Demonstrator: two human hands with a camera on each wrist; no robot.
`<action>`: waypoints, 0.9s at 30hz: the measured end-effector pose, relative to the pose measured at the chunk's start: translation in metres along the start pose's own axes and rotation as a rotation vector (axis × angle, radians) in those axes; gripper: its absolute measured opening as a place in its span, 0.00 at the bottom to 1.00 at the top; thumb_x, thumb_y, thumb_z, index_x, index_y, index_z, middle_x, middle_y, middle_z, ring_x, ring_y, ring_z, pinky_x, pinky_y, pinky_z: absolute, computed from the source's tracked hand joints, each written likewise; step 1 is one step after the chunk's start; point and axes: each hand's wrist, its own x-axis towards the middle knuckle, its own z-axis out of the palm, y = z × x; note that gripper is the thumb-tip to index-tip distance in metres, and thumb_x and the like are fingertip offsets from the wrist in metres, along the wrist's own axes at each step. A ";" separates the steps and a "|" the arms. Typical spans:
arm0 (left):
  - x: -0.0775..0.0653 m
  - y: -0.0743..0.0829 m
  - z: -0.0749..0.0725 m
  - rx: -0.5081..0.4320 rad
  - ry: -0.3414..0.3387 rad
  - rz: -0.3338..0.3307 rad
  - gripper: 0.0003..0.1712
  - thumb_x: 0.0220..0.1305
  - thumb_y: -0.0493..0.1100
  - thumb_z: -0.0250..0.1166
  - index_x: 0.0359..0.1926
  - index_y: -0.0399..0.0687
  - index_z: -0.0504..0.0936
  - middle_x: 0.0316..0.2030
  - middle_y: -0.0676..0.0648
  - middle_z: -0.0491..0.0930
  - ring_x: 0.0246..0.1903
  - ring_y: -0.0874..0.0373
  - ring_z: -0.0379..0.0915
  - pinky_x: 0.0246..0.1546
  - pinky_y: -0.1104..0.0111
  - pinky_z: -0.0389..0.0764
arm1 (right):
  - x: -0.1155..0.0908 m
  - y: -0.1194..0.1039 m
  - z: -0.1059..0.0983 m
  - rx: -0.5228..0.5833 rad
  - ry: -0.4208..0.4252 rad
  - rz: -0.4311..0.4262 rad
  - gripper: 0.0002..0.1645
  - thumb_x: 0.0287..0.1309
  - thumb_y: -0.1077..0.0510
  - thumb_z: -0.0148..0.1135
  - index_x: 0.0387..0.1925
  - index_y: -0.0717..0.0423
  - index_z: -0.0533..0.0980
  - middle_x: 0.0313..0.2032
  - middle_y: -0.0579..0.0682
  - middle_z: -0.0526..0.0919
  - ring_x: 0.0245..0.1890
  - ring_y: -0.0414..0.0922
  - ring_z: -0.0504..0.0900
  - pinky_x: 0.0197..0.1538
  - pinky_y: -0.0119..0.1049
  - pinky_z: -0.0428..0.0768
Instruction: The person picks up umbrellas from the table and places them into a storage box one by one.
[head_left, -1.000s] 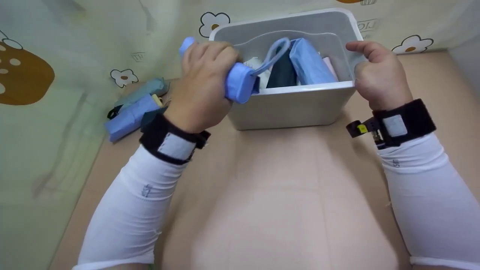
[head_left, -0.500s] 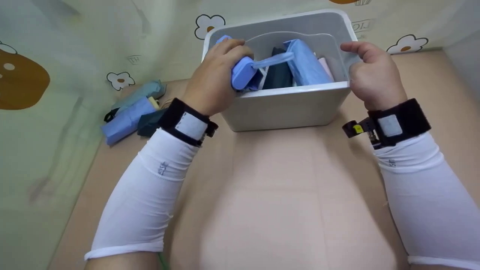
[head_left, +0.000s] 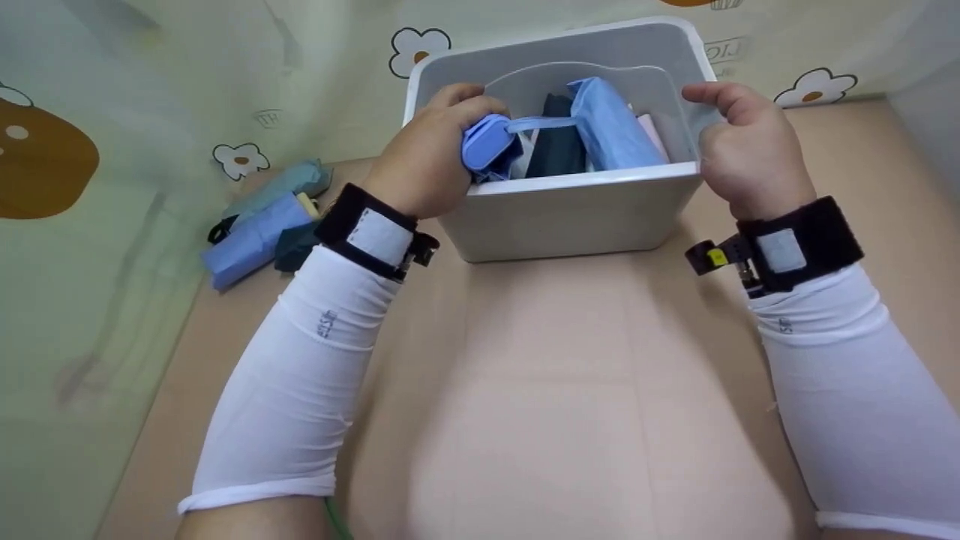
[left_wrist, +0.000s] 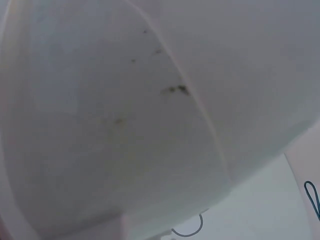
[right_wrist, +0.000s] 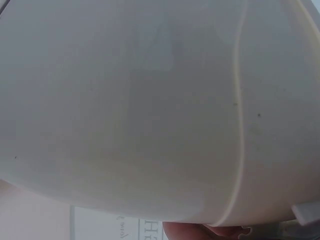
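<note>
My left hand (head_left: pixel 431 150) grips a blue folding umbrella (head_left: pixel 487 146) at the left end of a white plastic bin (head_left: pixel 577 217). Its end cap and wrist strap point right, the strap reaching a light blue bundle (head_left: pixel 611 124); the rest lies hidden under my palm. At the bin's right end, my right hand (head_left: pixel 754 146) holds the rim with curled fingers, one finger stretched over it. Within the bin, a dark green folded item (head_left: pixel 559 142) leans beside the light blue bundle. Both wrist views are mostly filled by the bin's outer wall (left_wrist: pixel 100 150), (right_wrist: pixel 125 125).
Left of the bin lie a teal folded umbrella (head_left: pixel 289 184), a blue one (head_left: pixel 259 236) and a dark green folded item (head_left: pixel 296 244). A curtain (head_left: pixel 97 322) with flower prints hangs behind and left. The tabletop (head_left: pixel 547 390) is light brown.
My left hand has brought the blue umbrella right and lowered it into the bin's left end; its strap now lies flatter. The right hand keeps its hold on the rim.
</note>
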 end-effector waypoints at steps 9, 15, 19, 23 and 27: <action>0.006 -0.002 -0.001 -0.007 -0.039 0.006 0.40 0.63 0.22 0.56 0.71 0.62 0.76 0.80 0.47 0.61 0.77 0.41 0.63 0.77 0.51 0.67 | 0.000 0.001 0.000 -0.006 0.019 -0.015 0.40 0.63 0.71 0.37 0.75 0.52 0.70 0.75 0.59 0.66 0.69 0.48 0.67 0.57 0.35 0.74; 0.006 -0.002 -0.002 -0.012 -0.064 -0.011 0.43 0.63 0.21 0.56 0.72 0.63 0.75 0.80 0.48 0.60 0.77 0.42 0.63 0.76 0.50 0.67 | 0.000 0.001 -0.001 -0.018 0.016 -0.014 0.40 0.64 0.70 0.37 0.75 0.52 0.69 0.77 0.59 0.65 0.71 0.50 0.67 0.62 0.38 0.74; 0.006 -0.001 -0.002 -0.021 -0.070 -0.010 0.42 0.63 0.21 0.56 0.72 0.62 0.75 0.80 0.48 0.60 0.77 0.42 0.63 0.76 0.50 0.67 | 0.000 0.000 -0.001 -0.013 0.016 -0.008 0.39 0.66 0.70 0.36 0.75 0.51 0.69 0.77 0.59 0.64 0.71 0.50 0.67 0.64 0.38 0.74; 0.006 -0.001 -0.002 -0.017 -0.083 -0.020 0.44 0.62 0.21 0.55 0.73 0.63 0.74 0.80 0.48 0.60 0.77 0.43 0.63 0.76 0.50 0.69 | 0.000 0.000 0.000 -0.003 0.011 -0.011 0.39 0.66 0.70 0.36 0.75 0.52 0.69 0.77 0.58 0.64 0.71 0.50 0.67 0.63 0.38 0.74; 0.007 -0.002 -0.003 -0.017 -0.100 -0.031 0.47 0.58 0.20 0.53 0.74 0.62 0.73 0.79 0.48 0.61 0.74 0.45 0.67 0.74 0.53 0.71 | -0.001 0.000 0.000 -0.005 0.009 -0.015 0.40 0.65 0.70 0.36 0.76 0.52 0.68 0.78 0.58 0.62 0.72 0.50 0.65 0.68 0.41 0.73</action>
